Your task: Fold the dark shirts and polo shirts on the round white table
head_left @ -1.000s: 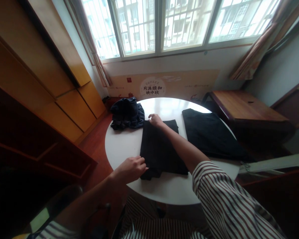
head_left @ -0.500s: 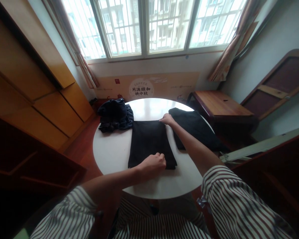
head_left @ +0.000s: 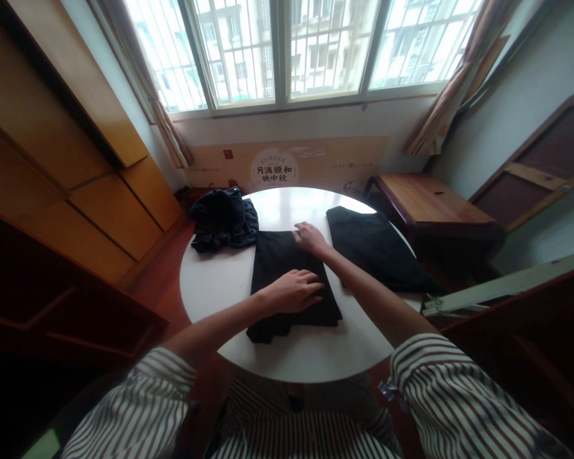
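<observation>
A folded black garment (head_left: 272,271) lies flat in the middle of the round white table (head_left: 210,296); its exact kind does not show. Across its centre rests my left hand (head_left: 299,291), fingers stretched out and apart, with the palm side down. My right hand (head_left: 310,238) is at the garment's far right corner, its fingers extended over the cloth. The garment's near edge is uneven, with layers showing at the lower left.
A crumpled dark navy garment (head_left: 224,218) sits at the table's far left. Another folded black garment (head_left: 373,248) lies on the right and reaches past the edge. Beyond it stands a low wooden table (head_left: 435,197). Wooden cabinets (head_left: 100,210) line the left side.
My left hand has let go of the near edge and moved up onto the cloth, fingers spread. My right hand has released the far corner and shifted slightly left. The near edge now hangs unevenly.
</observation>
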Action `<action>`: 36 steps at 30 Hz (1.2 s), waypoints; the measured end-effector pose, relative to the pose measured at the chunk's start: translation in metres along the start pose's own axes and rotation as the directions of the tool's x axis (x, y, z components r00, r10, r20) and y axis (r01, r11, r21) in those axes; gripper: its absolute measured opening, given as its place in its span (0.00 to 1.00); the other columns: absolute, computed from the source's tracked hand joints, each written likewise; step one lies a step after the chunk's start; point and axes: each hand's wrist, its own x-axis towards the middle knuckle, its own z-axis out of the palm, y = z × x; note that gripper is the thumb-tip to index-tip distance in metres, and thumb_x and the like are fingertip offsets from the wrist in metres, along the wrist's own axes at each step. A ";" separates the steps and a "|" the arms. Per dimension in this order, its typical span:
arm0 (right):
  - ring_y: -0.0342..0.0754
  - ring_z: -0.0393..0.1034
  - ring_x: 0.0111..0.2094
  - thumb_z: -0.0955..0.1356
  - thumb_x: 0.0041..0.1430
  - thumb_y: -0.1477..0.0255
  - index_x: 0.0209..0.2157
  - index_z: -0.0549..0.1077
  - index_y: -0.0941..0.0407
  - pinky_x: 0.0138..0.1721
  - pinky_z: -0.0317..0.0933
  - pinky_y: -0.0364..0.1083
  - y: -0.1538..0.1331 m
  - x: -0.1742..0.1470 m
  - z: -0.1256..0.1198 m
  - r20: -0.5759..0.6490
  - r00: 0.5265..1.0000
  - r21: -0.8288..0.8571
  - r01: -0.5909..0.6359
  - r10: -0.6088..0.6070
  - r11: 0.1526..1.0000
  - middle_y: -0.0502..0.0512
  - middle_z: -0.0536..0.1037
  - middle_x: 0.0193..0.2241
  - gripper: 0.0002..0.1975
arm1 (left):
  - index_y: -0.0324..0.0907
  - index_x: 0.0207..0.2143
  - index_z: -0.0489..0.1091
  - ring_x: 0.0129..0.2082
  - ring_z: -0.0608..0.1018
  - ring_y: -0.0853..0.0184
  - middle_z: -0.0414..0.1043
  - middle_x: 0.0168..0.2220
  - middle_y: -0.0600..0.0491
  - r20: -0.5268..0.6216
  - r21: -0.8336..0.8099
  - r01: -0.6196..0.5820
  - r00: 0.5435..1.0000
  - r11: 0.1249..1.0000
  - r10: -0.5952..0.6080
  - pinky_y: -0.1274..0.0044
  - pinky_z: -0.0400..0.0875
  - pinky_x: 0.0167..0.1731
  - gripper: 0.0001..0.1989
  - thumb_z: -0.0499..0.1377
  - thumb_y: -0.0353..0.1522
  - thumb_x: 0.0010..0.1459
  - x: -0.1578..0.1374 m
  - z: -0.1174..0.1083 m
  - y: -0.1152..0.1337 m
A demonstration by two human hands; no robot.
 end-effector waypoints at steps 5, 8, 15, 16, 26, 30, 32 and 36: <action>0.64 0.46 0.68 0.56 0.70 0.54 0.66 0.62 0.49 0.65 0.36 0.68 -0.002 -0.011 0.025 0.112 0.994 -0.064 -0.010 0.017 0.998 0.58 0.58 0.68 0.28 | 0.39 0.71 0.45 0.71 0.43 0.46 0.41 0.72 0.38 0.115 -0.098 0.012 0.993 0.995 0.000 0.45 0.42 0.63 0.42 0.49 0.54 0.65 -0.005 0.023 0.003; 0.63 0.44 0.69 0.54 0.70 0.53 0.66 0.61 0.48 0.64 0.36 0.70 0.002 -0.004 0.030 0.130 0.989 -0.049 -0.063 0.069 0.997 0.58 0.57 0.68 0.29 | 0.43 0.71 0.44 0.72 0.40 0.49 0.40 0.72 0.42 0.172 -0.181 -0.051 0.982 0.982 0.082 0.43 0.36 0.63 0.38 0.47 0.52 0.67 -0.013 0.020 0.020; 0.64 0.57 0.64 0.64 0.66 0.62 0.64 0.62 0.65 0.61 0.54 0.55 0.017 0.001 0.009 -0.114 0.955 0.058 -0.268 0.274 0.962 0.75 0.61 0.64 0.30 | 0.43 0.64 0.62 0.66 0.63 0.66 0.64 0.64 0.46 0.026 -0.398 0.121 0.992 0.909 -0.121 0.65 0.55 0.65 0.22 0.40 0.35 0.73 -0.039 -0.003 0.013; 0.64 0.63 0.60 0.65 0.65 0.62 0.62 0.64 0.68 0.58 0.58 0.53 0.020 -0.001 0.002 -0.119 0.933 0.075 -0.332 0.339 0.940 0.78 0.66 0.60 0.31 | 0.41 0.63 0.63 0.66 0.63 0.66 0.63 0.64 0.45 -0.031 -0.362 0.211 0.971 0.908 -0.238 0.65 0.56 0.65 0.22 0.41 0.35 0.73 -0.048 -0.002 0.007; 0.52 0.75 0.30 0.78 0.48 0.65 0.28 0.74 0.61 0.28 0.65 0.43 0.019 -0.016 -0.035 0.278 0.859 0.250 -0.497 0.430 0.831 0.58 0.77 0.26 0.16 | 0.40 0.70 0.51 0.72 0.41 0.58 0.46 0.71 0.49 -0.005 -0.217 0.429 0.898 0.877 -0.441 0.60 0.46 0.69 0.28 0.43 0.41 0.72 -0.119 0.035 0.005; 0.44 0.68 0.22 0.79 0.47 0.74 0.25 0.70 0.60 0.22 0.62 0.40 0.016 -0.020 -0.035 0.377 0.826 0.584 -0.563 0.419 0.585 0.49 0.70 0.18 0.15 | 0.42 0.64 0.61 0.70 0.52 0.55 0.52 0.70 0.46 -0.221 -0.452 0.472 0.763 0.757 -0.607 0.61 0.55 0.67 0.24 0.49 0.40 0.69 -0.123 0.041 -0.001; 0.42 0.66 0.20 0.78 0.49 0.74 0.27 0.69 0.59 0.22 0.63 0.40 0.014 -0.023 -0.036 0.407 0.829 0.653 -0.558 0.385 0.512 0.47 0.69 0.17 0.14 | 0.39 0.63 0.60 0.62 0.68 0.53 0.57 0.66 0.39 -0.231 -0.650 0.523 0.555 0.551 -0.799 0.62 0.69 0.59 0.30 0.58 0.42 0.63 -0.121 0.039 -0.012; 0.39 0.66 0.19 0.77 0.51 0.73 0.29 0.68 0.59 0.21 0.65 0.38 0.007 -0.030 -0.037 0.465 0.829 0.758 -0.554 0.310 0.344 0.47 0.71 0.18 0.14 | 0.35 0.56 0.66 0.42 0.81 0.55 0.75 0.49 0.38 0.166 -0.898 0.435 0.474 0.066 -0.865 0.65 0.78 0.44 0.41 0.74 0.42 0.42 -0.114 0.024 -0.036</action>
